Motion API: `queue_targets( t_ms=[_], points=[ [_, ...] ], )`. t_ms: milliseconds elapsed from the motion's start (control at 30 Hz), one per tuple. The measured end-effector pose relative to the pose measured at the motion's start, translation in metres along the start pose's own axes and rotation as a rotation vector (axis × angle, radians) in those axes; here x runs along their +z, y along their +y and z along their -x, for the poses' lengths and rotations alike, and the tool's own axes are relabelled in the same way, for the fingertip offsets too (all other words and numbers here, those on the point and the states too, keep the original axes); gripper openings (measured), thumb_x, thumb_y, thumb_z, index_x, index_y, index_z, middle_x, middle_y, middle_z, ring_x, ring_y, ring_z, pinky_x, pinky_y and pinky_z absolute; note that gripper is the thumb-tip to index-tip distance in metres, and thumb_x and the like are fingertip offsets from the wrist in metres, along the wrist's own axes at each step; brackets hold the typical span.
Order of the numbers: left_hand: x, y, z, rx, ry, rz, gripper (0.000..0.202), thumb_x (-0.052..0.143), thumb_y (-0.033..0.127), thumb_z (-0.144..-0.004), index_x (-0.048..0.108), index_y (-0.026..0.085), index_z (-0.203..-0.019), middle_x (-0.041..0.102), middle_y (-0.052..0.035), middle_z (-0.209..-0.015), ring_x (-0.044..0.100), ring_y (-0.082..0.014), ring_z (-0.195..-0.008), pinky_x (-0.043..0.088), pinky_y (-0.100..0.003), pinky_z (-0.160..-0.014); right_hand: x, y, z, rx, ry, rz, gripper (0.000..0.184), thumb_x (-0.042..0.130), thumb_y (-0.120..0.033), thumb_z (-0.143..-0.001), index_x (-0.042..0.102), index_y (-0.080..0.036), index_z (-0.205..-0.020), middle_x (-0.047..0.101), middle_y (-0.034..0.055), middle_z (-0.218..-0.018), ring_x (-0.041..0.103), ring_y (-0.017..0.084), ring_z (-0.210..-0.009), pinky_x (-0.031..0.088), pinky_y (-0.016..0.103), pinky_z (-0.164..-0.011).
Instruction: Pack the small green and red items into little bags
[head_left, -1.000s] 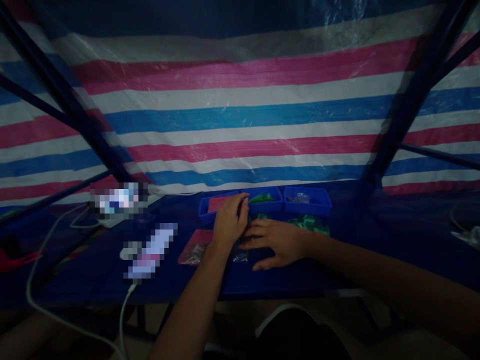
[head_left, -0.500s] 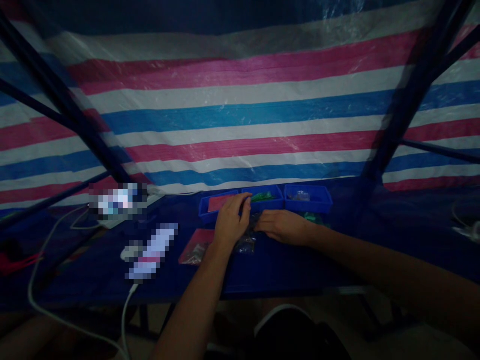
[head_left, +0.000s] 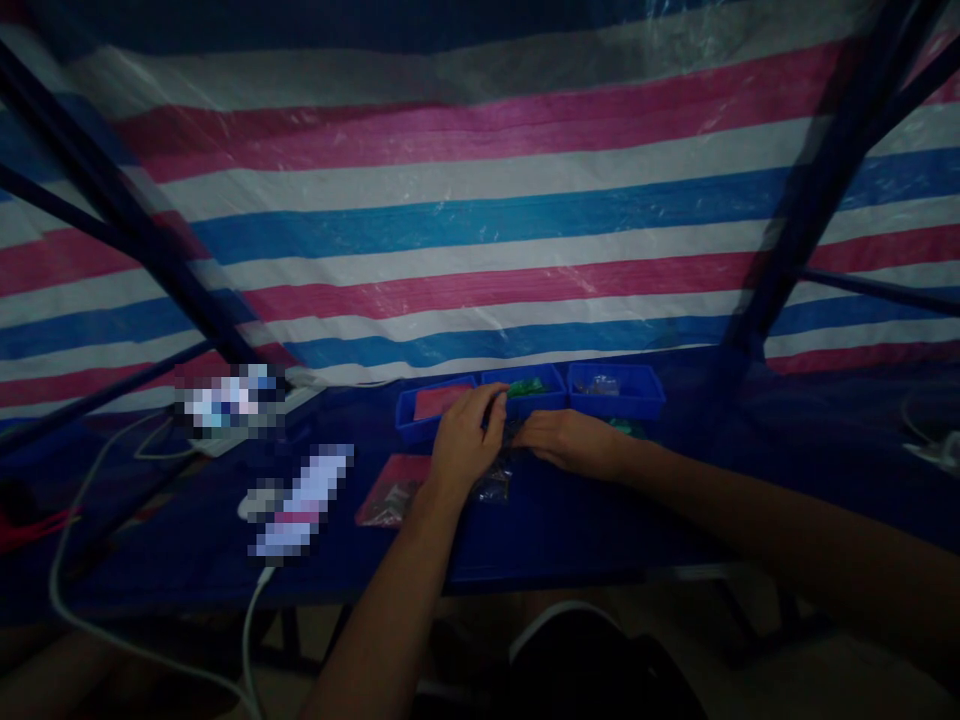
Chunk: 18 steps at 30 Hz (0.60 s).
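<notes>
My left hand (head_left: 469, 432) is over the table in front of the blue trays, its fingers bent and closed towards the right. Facing it, my right hand (head_left: 574, 442) has its fingers pressed together, with the tips pointing left. Dark material lies between the fingertips, too dim to name. A clear plastic bag (head_left: 493, 487) with dark contents rests on the table just below them. Left of my left wrist lies a pink-edged clear bag (head_left: 394, 492) with greyish pieces inside. Some green material (head_left: 625, 428) shows behind my right wrist.
Behind my hands stand a left blue tray (head_left: 416, 428) with pink pieces, a middle tray (head_left: 491, 377) with green packets and a right tray (head_left: 637, 395) with clear packets. A blurred phone-like object (head_left: 307, 500) with a white cable (head_left: 247, 620) and a power strip (head_left: 300, 402) lie left.
The view has shifted slightly. My right hand has tilted a little, with its fingertips still close to my left hand. The bags and trays stay in place.
</notes>
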<state>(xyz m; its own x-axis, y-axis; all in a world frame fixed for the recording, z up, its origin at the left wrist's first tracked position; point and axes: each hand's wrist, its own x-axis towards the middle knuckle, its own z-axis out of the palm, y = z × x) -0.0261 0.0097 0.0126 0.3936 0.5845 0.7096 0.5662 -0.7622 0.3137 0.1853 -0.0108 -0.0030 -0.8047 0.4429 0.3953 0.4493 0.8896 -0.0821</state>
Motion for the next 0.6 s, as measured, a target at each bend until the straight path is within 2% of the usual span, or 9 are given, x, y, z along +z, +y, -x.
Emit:
queue_targets(
  t_ms=[133,367,500,600],
  points=[
    [-0.0002,0.0025,0.0,-0.008,-0.006,0.005,0.026,0.048,0.026,-0.105,0.065,0.02,-0.123,0.073,-0.007,-0.12,0.068,-0.023,-0.113,0.052,-0.041,-0.102,0.0002,-0.0043,0.0008,-0.001,-0.016,0.036,0.027,0.059,-0.023,-0.099,0.065,-0.014,-0.124,0.072,0.0128,-0.112,0.063,0.026,-0.111,0.051,0.042,-0.1],
    [-0.0015,0.0032,-0.0007,-0.026,0.002,0.018,0.029,0.048,0.03,-0.105,0.063,0.021,-0.127,0.073,-0.0077,-0.12,0.069,-0.0229,-0.109,0.052,-0.041,-0.1,0.0035,-0.007,-0.0011,0.026,-0.051,0.18,0.021,0.054,-0.017,-0.1,0.068,-0.016,-0.115,0.072,0.0105,-0.099,0.064,0.024,-0.096,0.053,0.039,-0.089],
    [-0.0037,0.005,-0.0009,-0.067,-0.01,0.05,0.031,0.048,0.033,-0.105,0.062,0.021,-0.13,0.074,-0.0085,-0.113,0.069,-0.0237,-0.104,0.053,-0.042,-0.098,0.0005,-0.0074,-0.0007,0.096,0.073,0.149,0.024,0.057,-0.015,-0.096,0.067,-0.016,-0.117,0.071,0.0115,-0.101,0.064,0.025,-0.098,0.052,0.041,-0.091],
    [-0.0073,0.0089,-0.0006,-0.059,-0.043,0.105,0.031,0.048,0.034,-0.105,0.063,0.021,-0.129,0.074,-0.0079,-0.109,0.069,-0.024,-0.105,0.052,-0.042,-0.1,-0.0014,-0.0089,-0.0005,0.178,0.236,0.012,0.026,0.059,-0.012,-0.092,0.066,-0.017,-0.116,0.071,0.0107,-0.105,0.066,0.025,-0.101,0.053,0.041,-0.093]
  ],
)
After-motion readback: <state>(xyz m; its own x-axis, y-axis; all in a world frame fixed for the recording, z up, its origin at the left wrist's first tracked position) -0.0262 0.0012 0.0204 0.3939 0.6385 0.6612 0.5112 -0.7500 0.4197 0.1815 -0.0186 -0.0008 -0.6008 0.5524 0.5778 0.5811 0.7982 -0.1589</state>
